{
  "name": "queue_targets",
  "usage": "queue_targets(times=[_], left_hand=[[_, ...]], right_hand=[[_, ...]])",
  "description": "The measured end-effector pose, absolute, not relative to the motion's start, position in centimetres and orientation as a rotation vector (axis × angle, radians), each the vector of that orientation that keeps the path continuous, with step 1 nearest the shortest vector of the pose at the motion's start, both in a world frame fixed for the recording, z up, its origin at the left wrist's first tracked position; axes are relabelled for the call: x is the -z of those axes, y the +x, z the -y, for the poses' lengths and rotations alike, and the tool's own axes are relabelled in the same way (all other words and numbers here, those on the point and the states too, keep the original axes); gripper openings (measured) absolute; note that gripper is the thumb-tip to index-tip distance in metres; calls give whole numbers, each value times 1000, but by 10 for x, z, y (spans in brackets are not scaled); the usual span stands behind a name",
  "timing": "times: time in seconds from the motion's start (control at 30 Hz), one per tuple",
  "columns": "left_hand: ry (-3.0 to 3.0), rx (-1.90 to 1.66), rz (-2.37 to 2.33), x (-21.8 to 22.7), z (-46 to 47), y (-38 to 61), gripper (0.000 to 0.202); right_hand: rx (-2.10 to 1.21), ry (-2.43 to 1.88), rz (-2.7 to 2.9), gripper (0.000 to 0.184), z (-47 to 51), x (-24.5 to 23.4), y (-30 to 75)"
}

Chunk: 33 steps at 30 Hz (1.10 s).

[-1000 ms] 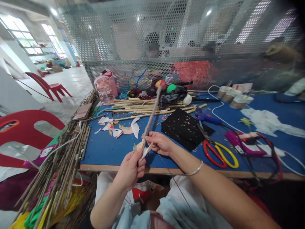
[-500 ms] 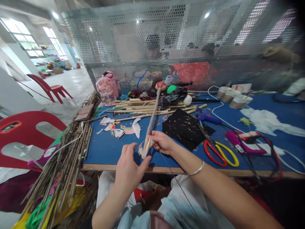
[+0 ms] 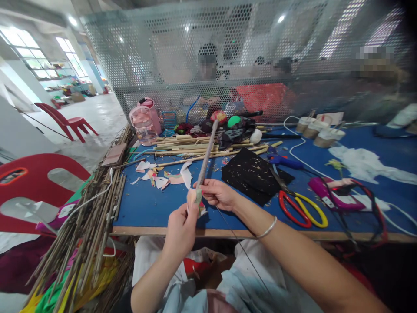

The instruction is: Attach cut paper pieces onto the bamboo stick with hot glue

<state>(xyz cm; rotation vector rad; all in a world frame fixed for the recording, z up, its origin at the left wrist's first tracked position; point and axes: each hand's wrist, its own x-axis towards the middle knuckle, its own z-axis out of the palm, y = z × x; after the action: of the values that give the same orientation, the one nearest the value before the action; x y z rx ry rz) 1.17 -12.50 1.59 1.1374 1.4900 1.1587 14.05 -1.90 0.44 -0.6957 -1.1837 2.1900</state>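
A long stick with a grey wrapping (image 3: 208, 154) slants away from me over the table, its far end near a red-and-yellow ball (image 3: 218, 116). My right hand (image 3: 219, 194) is closed, pinching the stick near its close end. Around that end are pale, patterned fabric or paper pieces (image 3: 193, 198), coloured peach, green and white. My left hand (image 3: 182, 228) is closed with thumb and fingers on these pieces, just left of the right hand. A thin dark strand (image 3: 241, 248) runs from below the right hand down over my lap.
Scraps (image 3: 163, 179) lie on the blue table (image 3: 143, 211). Black cloth (image 3: 250, 174), red-and-yellow scissors (image 3: 301, 208) and a blue glue gun (image 3: 286, 162) are to the right. Bare sticks (image 3: 182, 145) and a pink bottle (image 3: 145, 124) stand behind, before a perforated metal screen (image 3: 176, 52).
My left hand has gone from spread fingers beside the pieces to closing on them. The stick's near end has shifted slightly left; my right hand keeps its pinch.
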Motion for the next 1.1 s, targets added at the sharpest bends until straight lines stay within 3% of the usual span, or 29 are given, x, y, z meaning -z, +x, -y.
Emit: queue_targets(times=[0.13, 0.33, 0.53, 0.63, 0.8, 0.9, 1.1], left_hand=[[830, -956, -1287, -11, 127, 6, 41], [1458, -1276, -1901, -25, 127, -15, 36], [1753, -845, -1959, -35, 114, 2, 18], [1638, -898, -1790, -33, 109, 4, 22], [862, -924, -1138, -26, 105, -1, 35], [667, -901, -977, -22, 106, -2, 39], [1521, -849, -1726, -28, 116, -4, 45]], right_hand=[[-2131, -797, 1181, 30, 20, -1, 139], [-2116, -874, 1194, 35, 18, -3, 136], [-2089, -861, 1253, 32, 18, 0, 136], [-2127, -779, 1221, 28, 18, -1, 139], [-2194, -684, 1160, 27, 17, -6, 143], [-2145, -708, 1168, 29, 17, -4, 143], [-2104, -797, 1204, 32, 18, 1, 141]])
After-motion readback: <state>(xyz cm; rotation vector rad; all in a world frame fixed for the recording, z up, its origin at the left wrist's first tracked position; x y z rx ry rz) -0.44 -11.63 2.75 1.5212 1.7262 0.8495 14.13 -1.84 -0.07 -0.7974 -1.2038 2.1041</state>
